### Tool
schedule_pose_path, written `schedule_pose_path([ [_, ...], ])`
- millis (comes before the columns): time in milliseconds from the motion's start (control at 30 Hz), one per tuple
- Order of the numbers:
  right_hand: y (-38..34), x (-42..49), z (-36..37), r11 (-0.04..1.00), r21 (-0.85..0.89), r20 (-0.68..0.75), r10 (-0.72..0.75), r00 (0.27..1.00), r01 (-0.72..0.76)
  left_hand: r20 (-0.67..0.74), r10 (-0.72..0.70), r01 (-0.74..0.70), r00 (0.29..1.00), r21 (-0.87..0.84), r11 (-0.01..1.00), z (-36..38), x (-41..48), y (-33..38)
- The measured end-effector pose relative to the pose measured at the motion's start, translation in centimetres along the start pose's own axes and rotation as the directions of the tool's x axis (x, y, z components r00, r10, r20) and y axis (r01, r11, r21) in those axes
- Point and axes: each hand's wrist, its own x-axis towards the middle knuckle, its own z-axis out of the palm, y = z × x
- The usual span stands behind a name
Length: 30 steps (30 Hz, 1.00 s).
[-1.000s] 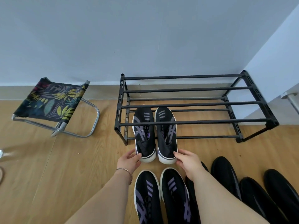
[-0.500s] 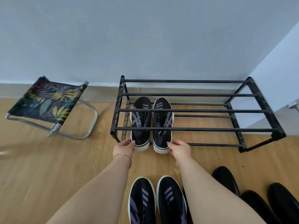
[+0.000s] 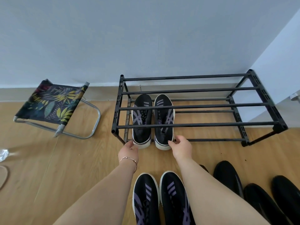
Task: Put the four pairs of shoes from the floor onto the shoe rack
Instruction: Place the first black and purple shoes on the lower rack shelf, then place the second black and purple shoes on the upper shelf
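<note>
A black two-tier shoe rack (image 3: 203, 124) stands against the wall. One pair of black sneakers with purple stripes lies on its lower tier at the left end, left shoe (image 3: 142, 114) beside right shoe (image 3: 164, 114), heels sticking out toward me. My left hand (image 3: 129, 151) has its fingertips on the left shoe's heel. My right hand (image 3: 181, 147) is just off the right shoe's heel with fingers apart. A second striped pair (image 3: 146, 197) sits on the floor between my arms. Plain black shoes (image 3: 227, 176) lie at the lower right, one partly hidden by my right arm.
A folding stool (image 3: 52, 104) with a leaf-print seat stands left of the rack. The rack's upper tier holds nothing. A white wall corner (image 3: 276, 62) juts out at the rack's right end. Small objects (image 3: 3, 155) lie at the far left edge of the wooden floor.
Both hands pushed the striped pair deeper onto the lower tier. My right hand has now eased off the heel with fingers spread; my view moved closer to the rack.
</note>
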Motion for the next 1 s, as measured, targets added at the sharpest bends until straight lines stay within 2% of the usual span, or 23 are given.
schedule_pose_path([
  [67, -0.2, -1.2, -0.1, 0.993, -0.102, -0.042, -0.066, 0.997, 0.061, 0.03, 0.095, -0.1, 0.995, 0.266, 0.959, -0.2, -1.0, -0.4],
  [133, -0.2, -2.4, -0.2, 0.971, -0.21, -0.059, -0.129, 0.99, 0.114, 0.085, 0.191, -0.209, 0.978, 0.413, 0.886, -0.3, -2.1, -0.9],
  [267, 0.4, -4.8, -0.6, 0.923, -0.327, -0.083, -0.24, 0.967, 0.201, 0.125, 0.293, -0.314, 0.948, 0.517, 0.796, -0.6, -4.7, -1.9],
  [400, 2.1, -7.7, -0.9, 0.877, -0.398, -0.05, -0.315, 0.948, 0.27, 0.167, 0.301, -0.342, 0.939, 0.558, 0.756, -0.5, -7.5, -3.4],
  [700, 8.4, -15.7, -1.5, 0.881, -0.452, 0.036, -0.138, 0.99, 0.139, 0.237, 0.139, -0.258, 0.961, 0.602, 0.756, 1.1, -12.9, -9.4],
  [867, 12.7, -19.2, -1.5, 0.9, -0.434, -0.002, 0.039, 0.999, -0.036, 0.211, -0.089, -0.053, 0.973, 0.585, 0.809, 1.9, -15.2, -12.9],
  [1000, 14.3, -19.2, -2.0, 0.872, -0.454, -0.008, 0.202, 0.979, -0.183, 0.126, -0.224, 0.122, 0.966, 0.542, 0.831, 1.9, -15.6, -14.9],
])
